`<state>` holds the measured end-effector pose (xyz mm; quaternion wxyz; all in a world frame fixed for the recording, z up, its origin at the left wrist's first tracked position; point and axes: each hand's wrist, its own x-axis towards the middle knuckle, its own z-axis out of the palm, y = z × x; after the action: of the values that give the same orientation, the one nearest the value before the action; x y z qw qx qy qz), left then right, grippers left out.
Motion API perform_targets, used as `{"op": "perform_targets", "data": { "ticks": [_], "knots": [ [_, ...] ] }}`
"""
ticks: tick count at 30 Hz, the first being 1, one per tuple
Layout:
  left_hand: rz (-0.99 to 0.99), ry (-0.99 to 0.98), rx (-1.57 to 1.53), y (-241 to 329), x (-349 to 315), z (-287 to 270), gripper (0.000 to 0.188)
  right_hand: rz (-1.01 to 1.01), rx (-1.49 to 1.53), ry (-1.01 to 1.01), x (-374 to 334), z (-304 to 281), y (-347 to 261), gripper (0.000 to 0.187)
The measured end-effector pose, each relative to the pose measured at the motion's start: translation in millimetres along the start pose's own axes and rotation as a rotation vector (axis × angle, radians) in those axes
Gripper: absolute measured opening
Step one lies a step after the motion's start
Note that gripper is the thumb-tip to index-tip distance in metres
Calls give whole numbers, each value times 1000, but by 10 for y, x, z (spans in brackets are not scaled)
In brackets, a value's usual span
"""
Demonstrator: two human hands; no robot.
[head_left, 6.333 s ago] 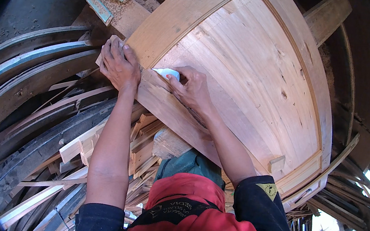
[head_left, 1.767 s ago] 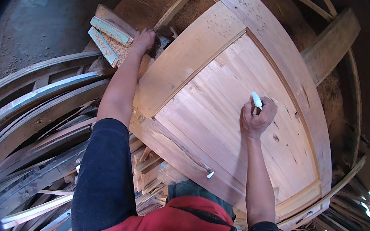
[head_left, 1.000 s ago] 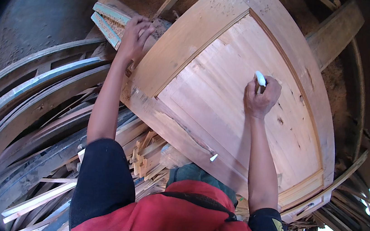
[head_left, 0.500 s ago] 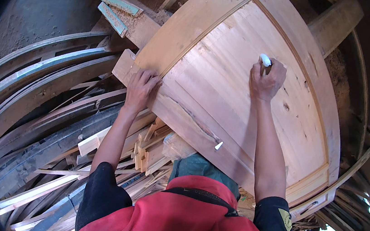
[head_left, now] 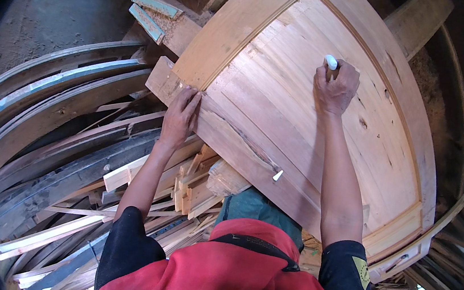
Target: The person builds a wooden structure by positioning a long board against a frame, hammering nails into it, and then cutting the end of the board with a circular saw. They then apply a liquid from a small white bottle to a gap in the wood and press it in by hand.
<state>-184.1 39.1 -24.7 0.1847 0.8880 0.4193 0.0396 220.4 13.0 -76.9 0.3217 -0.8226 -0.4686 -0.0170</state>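
A large wooden door panel [head_left: 283, 93] with a curved, raised frame lies in front of me. My left hand [head_left: 180, 117] rests over its near-left edge, with the fingers laid on the wood by the frame corner. Over the middle of the panel, my right hand [head_left: 337, 88] is closed around a small white bottle [head_left: 331, 62]. Most of the bottle is hidden in the fist, and its lower end cannot be seen. A small white cone-shaped cap [head_left: 278, 175] sits on the near rail, beside a long dark crack [head_left: 244, 140] in the wood. Dark knots mark the panel's right part.
Curved wooden pieces [head_left: 49, 90] are stacked at the left. Loose strips and offcuts [head_left: 192, 189] lie below the panel's near edge. Two pale green-edged blocks [head_left: 155, 5] rest on a sawdust-covered board at the far left. A plank [head_left: 420, 26] sticks out at the far right.
My right hand has shifted slightly away from me with the bottle. The left hand's fingers have straightened a little on the panel's edge. The whole view has turned slightly.
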Motion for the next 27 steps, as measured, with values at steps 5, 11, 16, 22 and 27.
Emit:
{"op": "perform_targets", "data": {
  "ticks": [5,11,16,22,27],
  "knots": [
    [5,-16,154,136,97,-31,55,-7,11,-12,-12,-9,15,26],
    [-97,-88,-26,31,37,-91,62,1,-10,-13,13,-12,14,26],
    [23,-226,230,145,226,-191,66,5,-18,-16,9,-18,25,24],
    [129,-235,341,-21,226,-243,60,2,-18,-12,21,-29,12,23],
    [-19,-102,-2,-54,156,-268,56,-3,-2,3,24,-24,13,22]
  ]
}}
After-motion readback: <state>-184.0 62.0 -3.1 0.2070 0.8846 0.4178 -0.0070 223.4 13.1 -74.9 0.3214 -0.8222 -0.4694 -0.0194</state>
